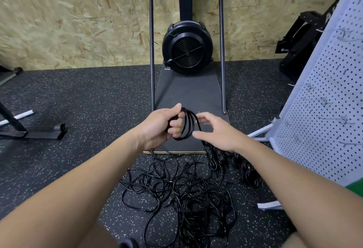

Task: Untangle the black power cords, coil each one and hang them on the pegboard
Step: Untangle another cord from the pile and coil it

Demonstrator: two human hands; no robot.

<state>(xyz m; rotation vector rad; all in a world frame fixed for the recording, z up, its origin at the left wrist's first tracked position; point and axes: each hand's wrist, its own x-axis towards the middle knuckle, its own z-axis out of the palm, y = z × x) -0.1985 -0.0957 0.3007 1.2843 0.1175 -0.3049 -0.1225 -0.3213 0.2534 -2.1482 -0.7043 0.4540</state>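
- Down low, nearest us, the tangle of black cords sprawls on the speckled floor, right below both hands.
- Just past it, to the right beneath the right fingers, bundled cords lie at the platform's front edge.
- Left hand up and busy: fingers curled tight round a coil of cord, thumb on top, loops hanging off the fingertips.
- A strand drops from the coil down into the tangle.
- Right hand sits just right of the coil, fingers loosely bent and blurred; thumb and forefinger reach at the outer loop, but I cannot tell if they have it pinched.
- Beyond the fingers, the dark platform runs back between two upright bars.
- At its far end stands a round black fan against the chipboard wall.
- Off right of the right hand, the white pegboard leans in, thin hooks on it, none carrying a cord that I can see.
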